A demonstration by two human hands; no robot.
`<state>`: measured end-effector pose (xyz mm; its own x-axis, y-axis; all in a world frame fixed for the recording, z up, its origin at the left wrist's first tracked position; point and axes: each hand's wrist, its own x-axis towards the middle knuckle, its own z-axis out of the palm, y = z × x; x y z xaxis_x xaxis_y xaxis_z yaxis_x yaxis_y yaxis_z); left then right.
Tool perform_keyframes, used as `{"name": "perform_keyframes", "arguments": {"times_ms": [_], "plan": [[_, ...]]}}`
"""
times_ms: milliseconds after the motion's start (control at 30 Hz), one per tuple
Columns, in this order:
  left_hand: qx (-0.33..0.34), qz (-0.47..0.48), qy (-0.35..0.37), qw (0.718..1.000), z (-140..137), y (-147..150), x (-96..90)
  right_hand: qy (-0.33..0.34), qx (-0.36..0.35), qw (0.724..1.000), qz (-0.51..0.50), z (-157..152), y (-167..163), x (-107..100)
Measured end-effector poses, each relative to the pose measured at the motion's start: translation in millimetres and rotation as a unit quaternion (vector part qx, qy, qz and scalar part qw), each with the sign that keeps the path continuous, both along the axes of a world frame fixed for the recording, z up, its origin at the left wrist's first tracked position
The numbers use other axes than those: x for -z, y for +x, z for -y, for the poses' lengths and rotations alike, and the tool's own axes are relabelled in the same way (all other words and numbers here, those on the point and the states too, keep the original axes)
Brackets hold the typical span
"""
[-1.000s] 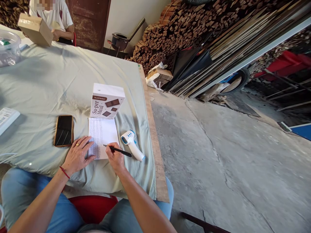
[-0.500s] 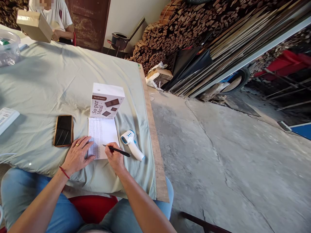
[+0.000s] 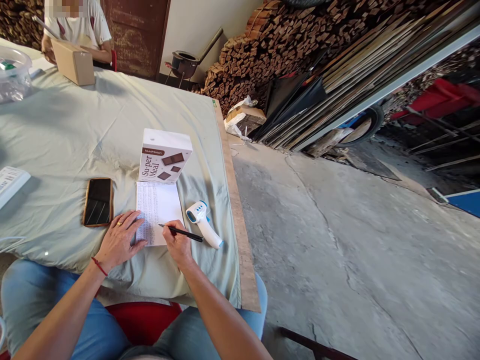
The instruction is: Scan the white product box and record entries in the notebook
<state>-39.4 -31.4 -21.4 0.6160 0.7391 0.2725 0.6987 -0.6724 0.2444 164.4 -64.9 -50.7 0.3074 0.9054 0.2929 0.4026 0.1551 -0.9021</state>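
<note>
A black pen [image 3: 187, 233] is pinched in my right hand [image 3: 177, 246], its tip at the sheet of white paper [image 3: 169, 205]. Rows of small handwriting fill the paper's left part. My left hand [image 3: 122, 239] lies flat with fingers spread, its fingertips on the paper's left edge. Behind the paper stands a white box [image 3: 165, 157] printed "Super Meal". To the right of my right hand lies a white and blue infrared thermometer [image 3: 205, 225]. A phone [image 3: 98, 202] in a brown case rests left of the paper, close to my left hand.
Across the cloth-covered table [image 3: 123, 107], a person [image 3: 80, 32] has a cardboard box [image 3: 74, 62] in front of them. A clear plastic tub [image 3: 15, 75] and a white device [image 3: 12, 182] stand at the left. The table's wooden edge [image 3: 240, 235] runs along the right.
Across the table, the cardboard box has come down to the tabletop and shifted right, and the person's hands have moved. My pen has shifted very slightly right; my left hand stays still.
</note>
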Motion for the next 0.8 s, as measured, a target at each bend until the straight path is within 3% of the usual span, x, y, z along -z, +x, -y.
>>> {"name": "perform_keyframes", "arguments": {"times_ms": [267,433,600,700,800], "plan": [[0.001,0.004,-0.003,1.000,-0.6,-0.1,-0.1,0.007,0.004,1.000,0.022,0.4,0.0,3.8],[0.002,-0.002,-0.006,1.000,-0.1,0.0,-2.8,0.046,0.029,0.997,0.058,2.4,2.5,6.9],[0.000,-0.004,-0.016,1.000,-2.1,-2.6,0.4,0.080,0.025,0.981,0.177,4.0,17.9,9.2],[-0.005,0.011,-0.021,1.000,-3.3,-3.7,0.3,0.035,0.018,0.956,0.290,3.5,25.9,9.6],[-0.010,0.070,-0.026,0.997,10.3,4.4,-16.6,-0.002,0.010,0.932,0.361,3.7,30.2,4.0]]}}
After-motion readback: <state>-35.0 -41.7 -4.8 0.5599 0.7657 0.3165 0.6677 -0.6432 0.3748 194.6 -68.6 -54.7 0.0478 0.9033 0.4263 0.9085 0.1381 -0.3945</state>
